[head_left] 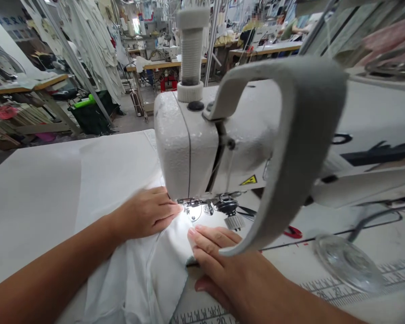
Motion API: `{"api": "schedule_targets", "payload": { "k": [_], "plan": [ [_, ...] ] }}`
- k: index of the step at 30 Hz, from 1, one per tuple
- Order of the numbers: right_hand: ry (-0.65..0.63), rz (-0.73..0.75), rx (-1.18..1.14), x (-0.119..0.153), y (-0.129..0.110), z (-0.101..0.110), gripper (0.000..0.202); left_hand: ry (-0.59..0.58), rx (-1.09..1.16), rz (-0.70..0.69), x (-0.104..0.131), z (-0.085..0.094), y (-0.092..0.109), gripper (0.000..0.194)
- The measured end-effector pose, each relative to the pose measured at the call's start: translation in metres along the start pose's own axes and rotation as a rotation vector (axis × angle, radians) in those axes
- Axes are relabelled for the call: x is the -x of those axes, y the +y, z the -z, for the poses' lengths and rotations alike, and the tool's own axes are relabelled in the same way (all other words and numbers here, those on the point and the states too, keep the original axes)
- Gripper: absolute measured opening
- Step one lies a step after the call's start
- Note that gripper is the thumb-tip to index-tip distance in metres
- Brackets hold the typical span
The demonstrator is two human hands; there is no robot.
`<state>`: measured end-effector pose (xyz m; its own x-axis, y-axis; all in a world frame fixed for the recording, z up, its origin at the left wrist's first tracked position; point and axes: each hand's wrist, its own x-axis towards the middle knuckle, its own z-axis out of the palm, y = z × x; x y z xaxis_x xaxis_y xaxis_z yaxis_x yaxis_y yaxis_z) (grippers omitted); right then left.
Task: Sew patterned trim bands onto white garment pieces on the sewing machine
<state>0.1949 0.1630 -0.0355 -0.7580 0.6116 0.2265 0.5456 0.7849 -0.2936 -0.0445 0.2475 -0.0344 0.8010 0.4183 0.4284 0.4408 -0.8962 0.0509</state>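
A white sewing machine (175, 144) stands over the work, its lit needle area low at the front. White fabric (170, 252) runs from the needle area down toward me, with a dark-stitched edge on its right side. Close to the left of the presser foot, my left hand (146, 212) has its fingers pressed together on the fabric, gripping it. My right hand (219, 256) lies with fingers stretched out, fingertips on the fabric's right edge and thumb apart below. Part of that hand is hidden by the large grey curved guard (300, 135).
Scissors (246, 211) with dark blades lie behind the guard. A clear plastic disc (349, 261) rests at right near a printed ruler scale (337, 288). White cloth hangs at back left, and people sit at other machines beyond.
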Motion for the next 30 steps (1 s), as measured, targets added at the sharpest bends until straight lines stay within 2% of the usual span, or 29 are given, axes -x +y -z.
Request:
{"api": "schedule_targets", "payload": {
  "k": [5,9,14,17,21,23,26,30],
  "plan": [
    [0.013,-0.012,-0.016,0.002,0.002,0.0,0.028,0.034,0.0,0.013,0.0,-0.003,0.001,0.024],
    [0.007,-0.02,-0.039,0.001,0.0,0.0,0.024,-0.018,-0.004,0.021,0.003,-0.006,-0.002,0.024],
    [0.078,-0.018,0.012,0.0,0.0,0.003,0.035,-0.01,0.01,-0.042,0.006,-0.003,-0.001,0.022],
    [0.064,0.015,0.06,0.007,0.012,0.012,0.028,-0.027,-0.033,-0.015,0.009,0.0,0.016,0.022],
    [0.026,0.004,0.174,0.012,0.035,0.03,0.023,-0.083,-0.205,0.175,0.01,-0.006,0.061,0.024],
    [0.052,-0.05,0.238,0.007,0.036,0.035,0.02,-0.08,-0.298,0.264,0.006,-0.01,0.082,0.025],
    [0.121,-0.161,0.253,-0.007,0.024,0.029,0.018,-0.112,-0.407,0.334,-0.002,-0.012,0.102,0.022],
    [0.111,-0.165,0.235,-0.016,0.012,0.009,0.017,-0.17,-0.466,0.371,-0.008,-0.009,0.108,0.018]
  ]
}}
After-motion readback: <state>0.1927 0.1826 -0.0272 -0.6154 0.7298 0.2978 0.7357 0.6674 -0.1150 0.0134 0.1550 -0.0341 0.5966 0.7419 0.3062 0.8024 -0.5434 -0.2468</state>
